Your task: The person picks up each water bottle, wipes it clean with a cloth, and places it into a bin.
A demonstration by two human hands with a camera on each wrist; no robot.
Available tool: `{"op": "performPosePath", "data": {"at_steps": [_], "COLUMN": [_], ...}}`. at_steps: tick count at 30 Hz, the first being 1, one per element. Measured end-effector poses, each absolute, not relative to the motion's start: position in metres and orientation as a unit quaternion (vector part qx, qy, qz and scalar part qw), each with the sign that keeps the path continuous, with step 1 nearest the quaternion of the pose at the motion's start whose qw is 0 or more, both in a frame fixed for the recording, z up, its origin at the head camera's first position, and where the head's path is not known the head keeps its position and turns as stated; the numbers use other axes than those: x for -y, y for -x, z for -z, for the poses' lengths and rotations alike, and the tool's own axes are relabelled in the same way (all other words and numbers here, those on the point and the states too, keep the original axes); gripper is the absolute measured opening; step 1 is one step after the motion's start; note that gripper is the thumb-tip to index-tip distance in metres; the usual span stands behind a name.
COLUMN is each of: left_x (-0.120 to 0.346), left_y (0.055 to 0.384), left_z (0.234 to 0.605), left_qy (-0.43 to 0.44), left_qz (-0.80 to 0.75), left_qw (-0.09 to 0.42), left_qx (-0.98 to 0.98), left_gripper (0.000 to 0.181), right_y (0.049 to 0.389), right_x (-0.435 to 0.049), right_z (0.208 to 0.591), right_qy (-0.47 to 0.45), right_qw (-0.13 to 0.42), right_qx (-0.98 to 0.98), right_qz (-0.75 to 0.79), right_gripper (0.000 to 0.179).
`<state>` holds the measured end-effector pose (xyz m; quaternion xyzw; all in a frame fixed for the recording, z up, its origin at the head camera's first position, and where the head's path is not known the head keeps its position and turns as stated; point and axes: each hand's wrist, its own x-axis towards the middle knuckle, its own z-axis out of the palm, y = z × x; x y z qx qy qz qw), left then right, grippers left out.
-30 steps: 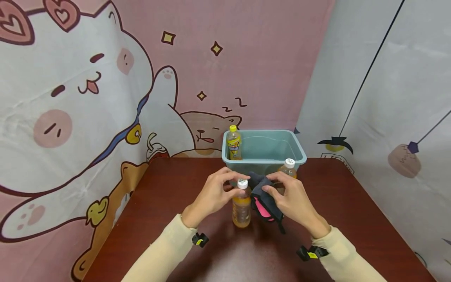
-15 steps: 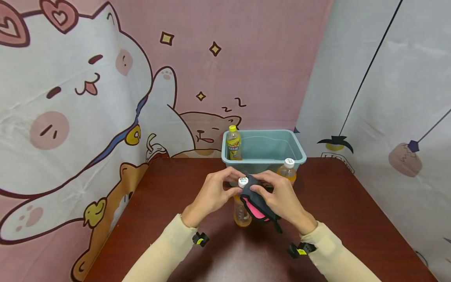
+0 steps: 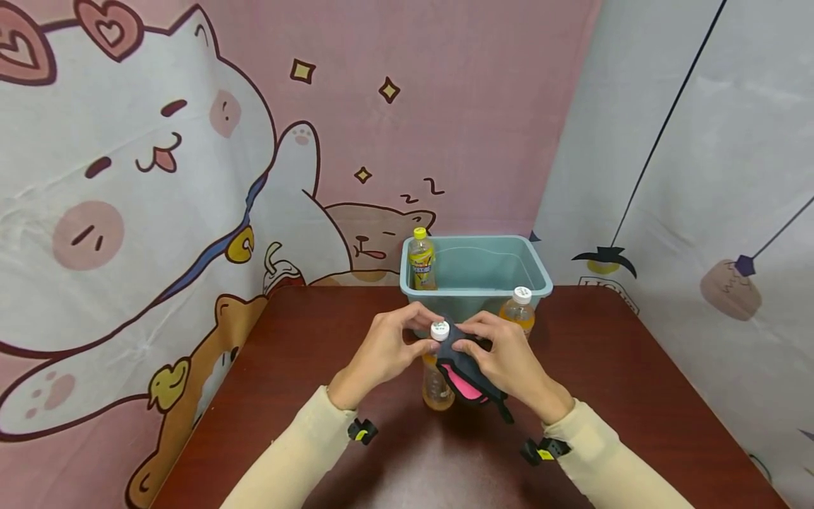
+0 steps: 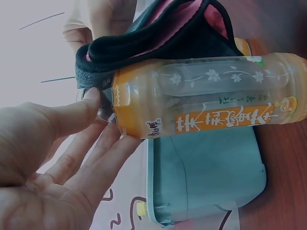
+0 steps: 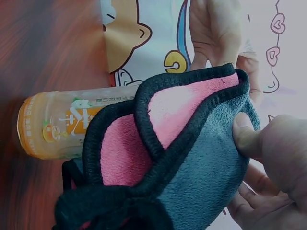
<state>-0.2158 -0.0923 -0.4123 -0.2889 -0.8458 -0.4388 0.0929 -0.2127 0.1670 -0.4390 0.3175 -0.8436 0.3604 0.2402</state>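
Note:
In the head view an upright drink bottle [image 3: 438, 390] with a white cap [image 3: 439, 331] stands on the table. My left hand [image 3: 384, 346] holds it by the neck, thumb and fingers on either side. My right hand [image 3: 511, 357] pinches a folded dark grey cleaning cloth [image 3: 470, 364], pink inside with black edging, against the bottle's right side. The left wrist view shows the bottle's orange label [image 4: 225, 118] and the cloth [image 4: 153, 50] lying along the neck. In the right wrist view the cloth [image 5: 211, 148] hides part of the bottle [image 5: 62, 127].
Behind the hands sits a light blue plastic bin [image 3: 490, 268] with a yellow-capped bottle [image 3: 422, 263] inside. A second white-capped bottle [image 3: 518, 311] stands by the bin's front right corner. A patterned curtain [image 3: 445, 106] hangs behind the brown table [image 3: 305, 339].
My right hand has moved left with the cloth, bringing it against the bottle neck. The left hand stays at the neck. Over the last half second little has moved.

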Motion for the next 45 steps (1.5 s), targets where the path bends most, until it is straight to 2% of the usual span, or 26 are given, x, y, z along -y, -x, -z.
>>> {"op": "performPosePath", "data": {"at_steps": [22,45], "left_x": [0.092,0.091], "left_y": [0.214,0.216], "left_z": [0.413,0.414], "left_qy": [0.3,0.299], "left_qz": [0.431,0.431], "left_qw": [0.095,0.092], "left_qx": [0.846,0.847], "left_gripper": [0.041,0.035], "right_y": [0.21,0.218], "right_x": [-0.18,-0.174], "right_z": [0.463,0.517], "right_qy": [-0.298,-0.307], "right_qw": [0.199,0.083], "right_qx": [0.87,0.915], "right_qz": [-0.338,-0.246], "right_gripper": [0.026,0.023]}}
